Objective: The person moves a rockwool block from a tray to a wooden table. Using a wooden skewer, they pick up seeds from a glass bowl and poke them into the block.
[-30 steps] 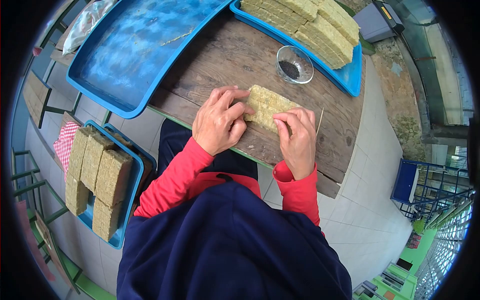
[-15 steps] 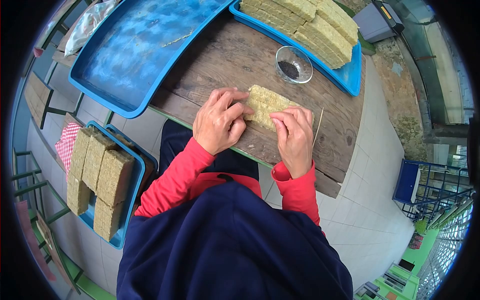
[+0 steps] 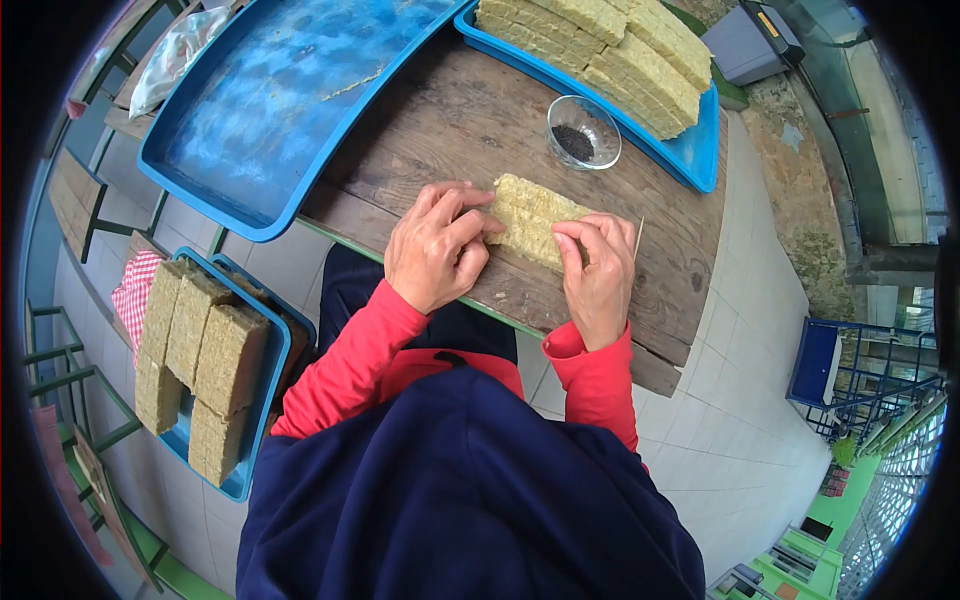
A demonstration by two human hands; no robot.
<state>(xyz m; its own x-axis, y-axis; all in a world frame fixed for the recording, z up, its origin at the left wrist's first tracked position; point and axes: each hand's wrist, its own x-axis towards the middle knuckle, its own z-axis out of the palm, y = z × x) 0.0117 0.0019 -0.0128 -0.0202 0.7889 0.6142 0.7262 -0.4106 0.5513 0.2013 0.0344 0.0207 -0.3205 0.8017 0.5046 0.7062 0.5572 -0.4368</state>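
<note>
A pale yellow, fibrous rockwool slab [image 3: 532, 208] lies on the wooden table in front of me. My left hand [image 3: 436, 242] is at its left end, fingers bent and their tips against the slab. Over the right part of the slab, my right hand [image 3: 598, 282] has thumb and index finger pinched together; anything between them is too small to see. This hand covers the slab's right end. Just beyond the slab stands a clear glass bowl [image 3: 608, 150] with small dark seeds [image 3: 574, 143] in it. A thin wooden stick [image 3: 639, 236] shows beside my right fingers.
At the table's back right, a blue tray [image 3: 706, 160] bears stacked rockwool slabs [image 3: 640, 80]. A large blue tray [image 3: 290, 110] with a loose strip of fibre stands back left. Low at my left, another blue tray [image 3: 262, 400] carries thicker rockwool blocks [image 3: 228, 355].
My right hand has shifted slightly right along the slab, its pinch still closed. My left hand stays at the left end. The view has moved a little.
</note>
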